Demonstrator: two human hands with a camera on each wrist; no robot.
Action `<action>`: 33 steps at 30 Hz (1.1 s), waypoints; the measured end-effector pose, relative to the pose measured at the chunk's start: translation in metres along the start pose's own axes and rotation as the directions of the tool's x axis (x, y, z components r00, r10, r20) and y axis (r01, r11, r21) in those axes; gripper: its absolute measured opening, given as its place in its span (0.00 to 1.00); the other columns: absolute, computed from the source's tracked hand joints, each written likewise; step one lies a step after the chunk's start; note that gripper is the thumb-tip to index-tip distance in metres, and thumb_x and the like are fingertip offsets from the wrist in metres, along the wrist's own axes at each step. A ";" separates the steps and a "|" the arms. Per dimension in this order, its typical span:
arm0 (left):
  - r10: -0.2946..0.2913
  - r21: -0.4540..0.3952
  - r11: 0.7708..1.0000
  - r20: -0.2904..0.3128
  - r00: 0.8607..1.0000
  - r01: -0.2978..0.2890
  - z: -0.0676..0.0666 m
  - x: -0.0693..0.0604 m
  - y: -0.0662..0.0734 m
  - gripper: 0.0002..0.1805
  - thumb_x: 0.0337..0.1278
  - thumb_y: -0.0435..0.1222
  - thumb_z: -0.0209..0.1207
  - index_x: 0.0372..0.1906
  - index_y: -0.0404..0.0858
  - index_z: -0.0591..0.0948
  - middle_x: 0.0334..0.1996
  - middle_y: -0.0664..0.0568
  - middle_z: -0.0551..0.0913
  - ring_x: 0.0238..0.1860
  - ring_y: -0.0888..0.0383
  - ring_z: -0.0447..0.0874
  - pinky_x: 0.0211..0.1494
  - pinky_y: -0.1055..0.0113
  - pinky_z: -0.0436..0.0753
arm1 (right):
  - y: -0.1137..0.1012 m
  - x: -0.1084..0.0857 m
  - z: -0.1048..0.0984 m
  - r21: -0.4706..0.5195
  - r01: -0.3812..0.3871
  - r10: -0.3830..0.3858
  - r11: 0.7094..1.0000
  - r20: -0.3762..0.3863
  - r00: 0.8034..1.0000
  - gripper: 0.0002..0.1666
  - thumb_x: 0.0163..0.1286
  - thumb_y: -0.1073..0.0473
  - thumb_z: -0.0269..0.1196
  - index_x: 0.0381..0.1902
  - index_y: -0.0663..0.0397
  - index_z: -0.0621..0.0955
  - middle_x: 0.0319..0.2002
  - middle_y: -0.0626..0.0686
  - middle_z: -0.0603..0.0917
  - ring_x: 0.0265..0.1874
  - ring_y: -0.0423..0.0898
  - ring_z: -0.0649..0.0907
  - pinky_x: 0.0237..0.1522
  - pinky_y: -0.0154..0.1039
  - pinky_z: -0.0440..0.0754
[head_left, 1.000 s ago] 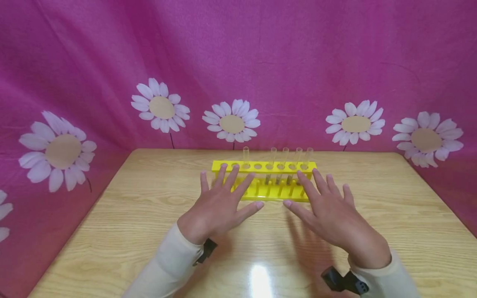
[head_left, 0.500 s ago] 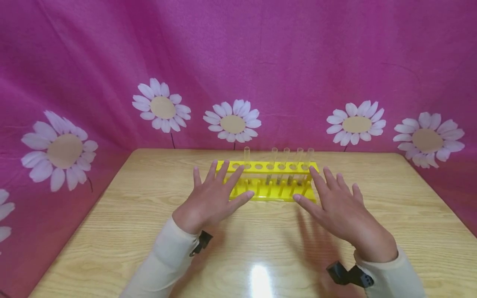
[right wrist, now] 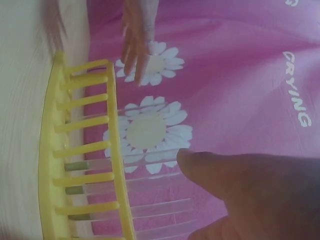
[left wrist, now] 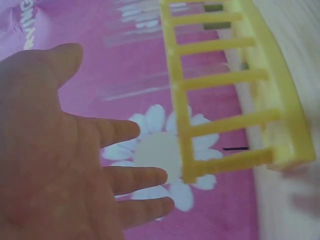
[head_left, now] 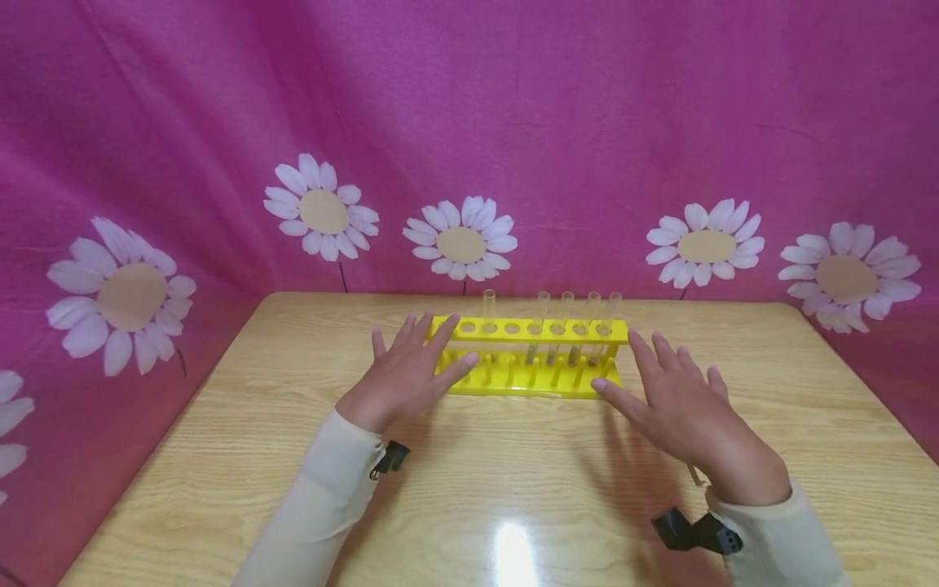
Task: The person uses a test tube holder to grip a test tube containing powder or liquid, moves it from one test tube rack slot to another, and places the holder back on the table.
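Observation:
A yellow test tube rack (head_left: 528, 390) stands upright on the table, with pegs along its base and a row of holes on top. One clear test tube (head_left: 489, 305) sits left of the rack's middle. Several more test tubes (head_left: 568, 305) fill the right-hand holes, with dark matter low in some of them. My left hand (head_left: 399, 375) hovers at the rack's left end, fingers spread; the left wrist view shows its palm (left wrist: 55, 155) apart from the rack. By the right end is my right hand (head_left: 685, 412), fingers extended. Neither hand holds anything.
The wooden table (head_left: 469, 481) reaches back to a magenta cloth (head_left: 572, 122) printed with white daisies. Dark wrist cameras (head_left: 697, 531) are strapped over the pale sleeves (head_left: 315, 497).
My hands have drawn apart, the left going leftward and the right going rightward, uncovering more of the rack. The rack and its tubes stay in place.

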State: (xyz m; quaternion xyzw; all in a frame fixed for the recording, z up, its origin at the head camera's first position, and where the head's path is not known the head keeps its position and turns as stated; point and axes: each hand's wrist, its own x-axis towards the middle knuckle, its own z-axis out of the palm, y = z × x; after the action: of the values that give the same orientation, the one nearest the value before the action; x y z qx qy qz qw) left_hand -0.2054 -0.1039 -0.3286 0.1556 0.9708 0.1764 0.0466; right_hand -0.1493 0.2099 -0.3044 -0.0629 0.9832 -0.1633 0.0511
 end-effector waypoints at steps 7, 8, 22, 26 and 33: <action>0.004 -0.053 0.999 -0.038 0.999 -0.006 0.005 0.009 -0.013 0.45 0.60 0.71 0.35 0.77 0.54 0.49 0.77 0.48 0.44 0.76 0.48 0.35 0.69 0.34 0.27 | 0.007 0.005 0.001 0.001 -0.014 0.014 1.000 0.021 1.000 0.60 0.64 0.22 0.44 0.77 0.57 0.42 0.72 0.75 0.44 0.66 0.80 0.46 0.58 0.78 0.37; 0.004 -0.055 0.998 -0.044 0.999 -0.006 0.006 0.010 -0.014 0.45 0.60 0.71 0.36 0.77 0.55 0.49 0.77 0.48 0.45 0.76 0.49 0.35 0.69 0.34 0.28 | 0.008 0.005 0.001 -0.001 -0.013 0.013 1.000 0.020 1.000 0.60 0.64 0.22 0.44 0.77 0.57 0.42 0.72 0.75 0.44 0.66 0.80 0.46 0.58 0.78 0.37; 0.052 -0.223 0.971 -0.154 0.987 -0.086 0.019 0.029 -0.039 0.41 0.65 0.61 0.47 0.77 0.56 0.46 0.75 0.54 0.52 0.74 0.51 0.49 0.73 0.42 0.51 | 0.023 0.014 0.004 -0.012 -0.039 0.039 0.999 0.032 0.999 0.60 0.65 0.23 0.46 0.75 0.63 0.48 0.70 0.77 0.49 0.65 0.78 0.52 0.58 0.79 0.42; 0.046 -0.305 0.947 -0.180 0.983 -0.100 0.023 0.032 -0.044 0.40 0.66 0.59 0.47 0.77 0.59 0.44 0.76 0.56 0.51 0.74 0.50 0.50 0.71 0.42 0.57 | 0.025 0.016 0.004 -0.005 -0.052 0.052 0.999 0.046 0.998 0.60 0.65 0.23 0.47 0.74 0.66 0.49 0.69 0.79 0.50 0.65 0.78 0.53 0.57 0.79 0.44; 0.020 -0.412 0.904 -0.223 0.975 -0.113 0.030 0.037 -0.050 0.39 0.67 0.59 0.47 0.77 0.58 0.46 0.75 0.55 0.52 0.73 0.51 0.52 0.71 0.42 0.58 | 0.034 0.021 0.009 -0.020 -0.064 0.065 0.998 0.049 0.997 0.58 0.66 0.28 0.52 0.72 0.71 0.53 0.68 0.80 0.51 0.64 0.78 0.54 0.57 0.78 0.52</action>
State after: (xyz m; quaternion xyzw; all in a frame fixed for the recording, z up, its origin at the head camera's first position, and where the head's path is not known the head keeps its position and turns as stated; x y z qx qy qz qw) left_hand -0.2506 -0.1264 -0.3752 0.1550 0.9032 0.3991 -0.0317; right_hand -0.1729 0.2358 -0.3252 -0.0358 0.9846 -0.1510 0.0799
